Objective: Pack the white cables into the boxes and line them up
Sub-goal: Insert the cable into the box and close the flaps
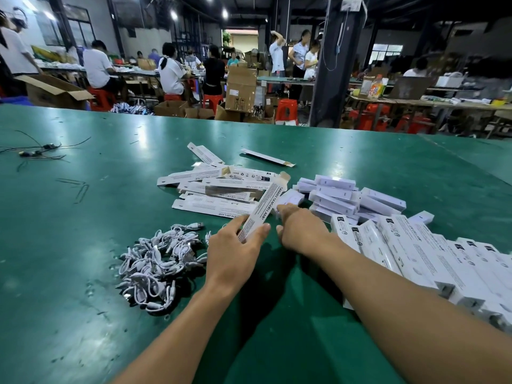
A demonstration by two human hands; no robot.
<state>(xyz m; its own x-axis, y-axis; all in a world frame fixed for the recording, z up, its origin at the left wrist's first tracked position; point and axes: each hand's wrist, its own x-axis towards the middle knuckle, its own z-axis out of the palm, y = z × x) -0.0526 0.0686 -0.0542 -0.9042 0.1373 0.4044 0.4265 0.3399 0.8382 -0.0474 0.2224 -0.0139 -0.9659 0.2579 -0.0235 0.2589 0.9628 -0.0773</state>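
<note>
Box (263, 207) gripped in left hand (232, 250); right hand (302, 231) grasp cannot be told.

Both forearms reach forward, left hand (235, 246) pinches a long box (264, 206) between thumb and fingers, right hand (303, 231) just beside it, knuckles up, fingers curled under

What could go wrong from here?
1. The cables lie in a tangled heap; pulling one may drag others out.
2. The right arm runs close beside the lined-up boxes; a sweep could knock the row askew.
3. The left hand holds the long box by one end; it might slip.
</note>
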